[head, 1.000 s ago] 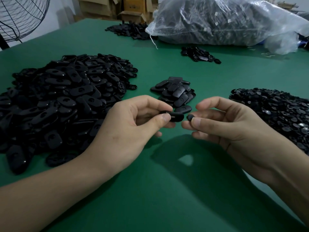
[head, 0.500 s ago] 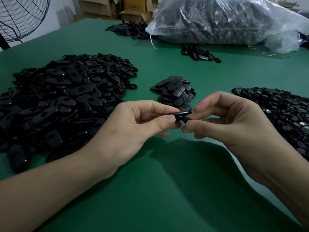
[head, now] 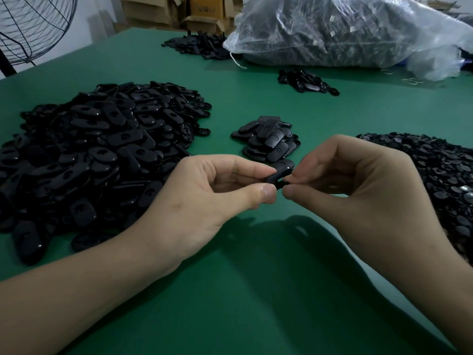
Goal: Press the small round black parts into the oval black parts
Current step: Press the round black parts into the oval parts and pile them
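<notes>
My left hand (head: 202, 198) pinches one oval black part (head: 277, 176) between thumb and forefinger above the green table (head: 256, 290). My right hand (head: 358, 190) meets it from the right, thumb and fingertips closed on the part's free end; the small round part is hidden under those fingertips. A large heap of oval black parts (head: 89, 155) lies to the left. A heap of small round black parts (head: 435, 170) lies to the right. A small stack of oval parts (head: 268, 142) sits just beyond my hands.
At the back lie a clear plastic bag full of black parts (head: 345, 32), two small piles of black parts (head: 305, 80) (head: 199, 46), and cardboard boxes (head: 199, 11). A wire fan guard (head: 30, 24) stands at the far left.
My right hand has closed the gap and brought the small round part onto the oval part that my left hand holds. Both hands have risen slightly.
</notes>
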A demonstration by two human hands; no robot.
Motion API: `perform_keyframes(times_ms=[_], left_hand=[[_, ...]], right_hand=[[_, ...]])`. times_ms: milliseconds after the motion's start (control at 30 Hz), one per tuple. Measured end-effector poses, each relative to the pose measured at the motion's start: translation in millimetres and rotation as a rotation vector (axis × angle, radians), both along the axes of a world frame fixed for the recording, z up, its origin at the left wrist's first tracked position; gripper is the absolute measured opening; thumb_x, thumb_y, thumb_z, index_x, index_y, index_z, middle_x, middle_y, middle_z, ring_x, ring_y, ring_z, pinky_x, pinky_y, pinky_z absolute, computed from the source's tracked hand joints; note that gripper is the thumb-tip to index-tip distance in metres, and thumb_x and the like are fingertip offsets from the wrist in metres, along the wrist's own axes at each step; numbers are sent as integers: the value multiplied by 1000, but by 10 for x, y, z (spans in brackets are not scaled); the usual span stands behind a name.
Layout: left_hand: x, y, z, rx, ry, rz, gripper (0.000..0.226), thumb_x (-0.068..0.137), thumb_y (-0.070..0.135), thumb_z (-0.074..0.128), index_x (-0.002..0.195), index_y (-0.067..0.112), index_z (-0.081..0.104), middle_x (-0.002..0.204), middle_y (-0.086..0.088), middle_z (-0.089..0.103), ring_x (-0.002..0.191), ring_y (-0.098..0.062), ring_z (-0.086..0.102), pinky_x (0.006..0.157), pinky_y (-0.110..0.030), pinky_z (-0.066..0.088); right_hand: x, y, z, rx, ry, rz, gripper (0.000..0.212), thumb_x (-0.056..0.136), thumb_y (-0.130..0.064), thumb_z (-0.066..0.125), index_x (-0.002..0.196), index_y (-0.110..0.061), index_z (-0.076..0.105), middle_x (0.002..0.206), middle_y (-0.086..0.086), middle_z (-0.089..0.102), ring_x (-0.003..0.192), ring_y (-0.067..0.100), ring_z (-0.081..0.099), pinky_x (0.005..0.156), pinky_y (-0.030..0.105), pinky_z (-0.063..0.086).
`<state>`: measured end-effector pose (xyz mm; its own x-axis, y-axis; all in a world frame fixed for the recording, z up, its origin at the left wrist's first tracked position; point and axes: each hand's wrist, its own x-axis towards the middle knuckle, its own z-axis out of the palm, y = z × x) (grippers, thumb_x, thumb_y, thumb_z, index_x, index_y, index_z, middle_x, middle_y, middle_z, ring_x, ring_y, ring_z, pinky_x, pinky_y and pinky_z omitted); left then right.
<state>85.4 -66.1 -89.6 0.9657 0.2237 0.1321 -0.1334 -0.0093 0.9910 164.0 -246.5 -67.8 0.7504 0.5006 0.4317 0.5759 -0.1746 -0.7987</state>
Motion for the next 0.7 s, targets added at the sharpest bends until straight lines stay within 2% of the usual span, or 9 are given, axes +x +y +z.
perform_keyframes(times_ms=[133,367,433,533,700], left_hand=[[-3,-8,7,-15,8,4,25,72,19,80,95,14,81,89,-6,81,87,-18,79,77,-19,59],[-12,-28,23,16,3,20,25,71,18,81,96,14,80,90,-4,81,88,-17,79,80,-17,58],[-13,-32,18,28,7,24,21,75,11,82,96,12,80,91,-3,81,89,-17,78,81,-17,58],[-10,-36,12,46,18,28,20,78,2,82,96,11,81,91,-1,81,88,-15,78,81,-16,58],[-1,-24,-4,54,42,17,20,80,2,82,97,10,81,92,-3,81,90,-16,78,84,-20,59]], right_hand=[[-12,-4,3,-63,-98,-50,25,75,-9,87,78,-27,69,79,-11,74,72,13,73,67,32,58],[-30,-21,15,-106,-109,-62,25,75,-10,87,75,-28,69,76,-13,73,71,9,71,66,28,57],[-49,-13,20,-127,-130,-58,23,74,-12,86,75,-27,69,75,-16,72,71,7,71,67,28,55],[-70,-14,29,-150,-167,-65,22,73,-14,85,75,-28,69,75,-19,71,73,3,69,68,23,53],[-91,-23,35,-197,-277,-104,23,72,-13,86,77,-28,69,71,-21,69,78,-5,67,73,12,49]])
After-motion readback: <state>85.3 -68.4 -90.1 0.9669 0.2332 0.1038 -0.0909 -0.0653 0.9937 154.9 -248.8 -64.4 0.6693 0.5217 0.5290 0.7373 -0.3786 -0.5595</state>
